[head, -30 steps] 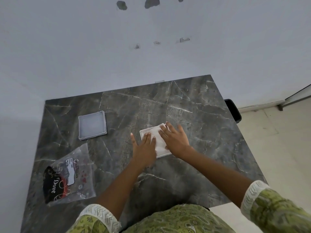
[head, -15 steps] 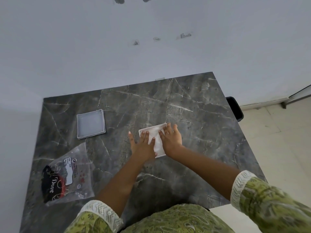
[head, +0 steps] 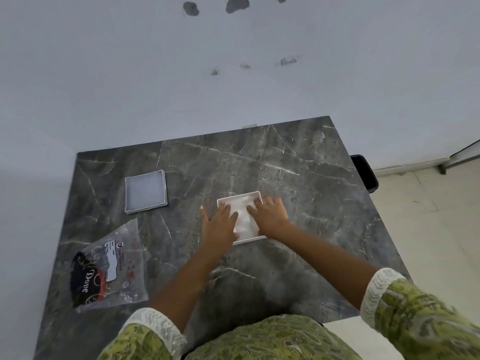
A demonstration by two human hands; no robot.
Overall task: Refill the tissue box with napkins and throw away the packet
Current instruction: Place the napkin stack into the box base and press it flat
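A square white tissue box (head: 255, 196) sits open near the middle of the dark marble table (head: 298, 178), with white napkins (head: 242, 218) inside it. My left hand (head: 219, 226) lies flat on the left part of the napkins, fingers spread, thumb out on the table. On the right part rests my right hand (head: 270, 215), fingers spread and pressing down. The box's lid (head: 145, 190) lies apart at the left. A clear plastic packet (head: 109, 267) with black and red print lies flat at the front left.
A white wall rises behind the table's far edge. A black bin (head: 365, 172) stands on the floor beyond the table's right edge. Pale floor tiles (head: 428, 216) spread to the right.
Both hands stay pressed on the napkins in the box; the fingers have shifted slightly, and a wider strip of napkin shows between them than half a second ago.
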